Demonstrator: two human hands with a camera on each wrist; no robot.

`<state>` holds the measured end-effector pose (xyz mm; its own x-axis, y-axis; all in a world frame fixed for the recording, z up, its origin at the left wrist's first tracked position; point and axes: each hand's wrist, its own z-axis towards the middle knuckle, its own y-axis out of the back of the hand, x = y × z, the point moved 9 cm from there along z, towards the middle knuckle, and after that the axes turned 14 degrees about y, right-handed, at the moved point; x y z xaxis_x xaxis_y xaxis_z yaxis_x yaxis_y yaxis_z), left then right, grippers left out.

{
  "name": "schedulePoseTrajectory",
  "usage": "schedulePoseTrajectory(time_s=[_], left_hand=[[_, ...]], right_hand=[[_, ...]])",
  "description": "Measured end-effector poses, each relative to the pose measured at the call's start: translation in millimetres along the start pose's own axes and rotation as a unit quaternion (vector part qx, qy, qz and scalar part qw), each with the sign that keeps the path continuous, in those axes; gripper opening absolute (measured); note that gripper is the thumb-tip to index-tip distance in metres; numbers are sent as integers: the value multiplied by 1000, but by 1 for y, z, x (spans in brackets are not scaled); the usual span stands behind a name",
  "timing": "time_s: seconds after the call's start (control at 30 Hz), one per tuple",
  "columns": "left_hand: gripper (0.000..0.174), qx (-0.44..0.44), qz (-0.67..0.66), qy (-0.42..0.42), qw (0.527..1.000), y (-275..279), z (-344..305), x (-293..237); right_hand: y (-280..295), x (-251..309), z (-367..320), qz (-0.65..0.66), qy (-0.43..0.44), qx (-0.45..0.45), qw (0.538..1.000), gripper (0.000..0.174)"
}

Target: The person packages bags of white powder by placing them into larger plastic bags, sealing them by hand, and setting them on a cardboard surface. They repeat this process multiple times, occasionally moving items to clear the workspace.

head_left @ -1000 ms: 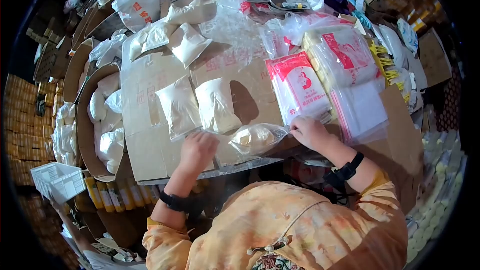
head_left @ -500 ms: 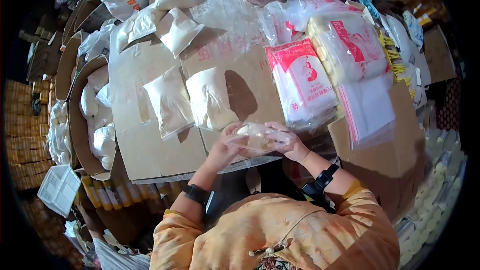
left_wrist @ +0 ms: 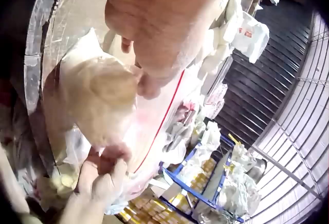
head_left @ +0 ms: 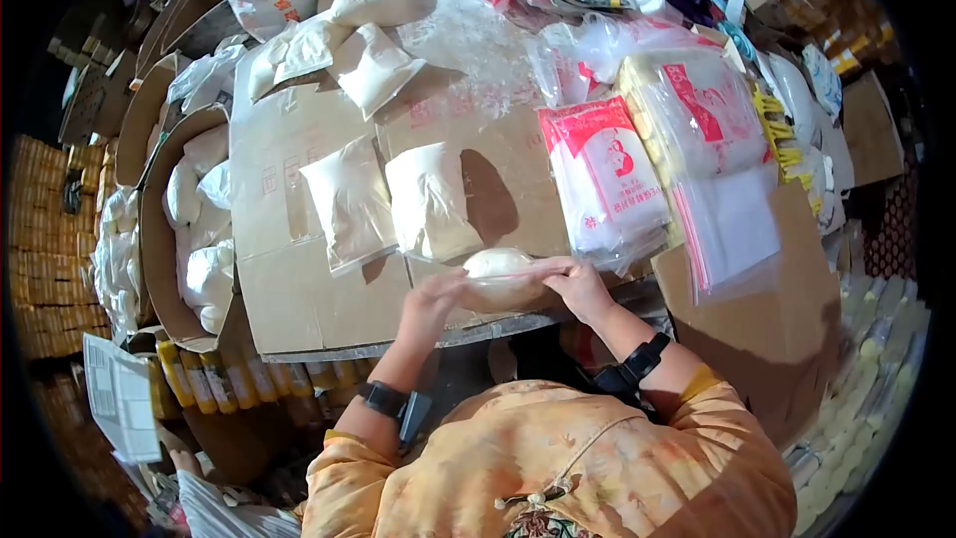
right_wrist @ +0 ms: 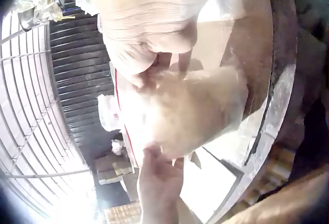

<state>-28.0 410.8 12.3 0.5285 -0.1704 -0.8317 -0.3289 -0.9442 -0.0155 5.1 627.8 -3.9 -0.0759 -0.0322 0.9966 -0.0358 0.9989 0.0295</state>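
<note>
A clear plastic bag of pale powder (head_left: 498, 279) hangs level between the two hands at the table's near edge, with a red line along its top in the wrist views. The left hand (head_left: 431, 301) pinches its left end, slightly blurred. At the other end the right hand (head_left: 580, 291) pinches the bag's top between thumb and fingers. In the left wrist view the bag (left_wrist: 103, 100) spans from the left hand (left_wrist: 159, 29) to the right hand (left_wrist: 103, 178). Two filled bags lie just beyond, one on the left (head_left: 349, 203) and one on the right (head_left: 430, 201).
Red-and-white packs of plastic bags (head_left: 607, 174) and a stack of clear bags (head_left: 732, 229) lie on the right. More filled bags (head_left: 376, 70) sit at the back left. A carton of filled bags (head_left: 209, 279) stands left of the cardboard-covered table (head_left: 309, 304).
The hands came together at the bag and lifted it from the table edge. Since half a second ago, the fingers have shifted from around the bag's body to its top corners.
</note>
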Motion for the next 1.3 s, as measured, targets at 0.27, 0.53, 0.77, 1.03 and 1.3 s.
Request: schedulePoseTrajectory(time_s=[0.27, 0.53, 0.77, 1.03, 1.3], left_hand=[[11, 29, -199, 52, 978, 17, 11, 32], [7, 33, -201, 9, 979, 20, 8, 15], [11, 36, -190, 7, 981, 19, 11, 23], [13, 46, -185, -8, 982, 20, 7, 14], [11, 39, -171, -2, 985, 24, 6, 13]], right_hand=[[13, -21, 3, 136, -87, -67, 985, 13], [9, 62, 36, -158, 90, -7, 983, 19], [-92, 115, 58, -414, 270, 199, 846, 29], [-118, 82, 69, -384, 61, 284, 876, 24], [-116, 62, 75, -381, 3, 292, 877, 34]])
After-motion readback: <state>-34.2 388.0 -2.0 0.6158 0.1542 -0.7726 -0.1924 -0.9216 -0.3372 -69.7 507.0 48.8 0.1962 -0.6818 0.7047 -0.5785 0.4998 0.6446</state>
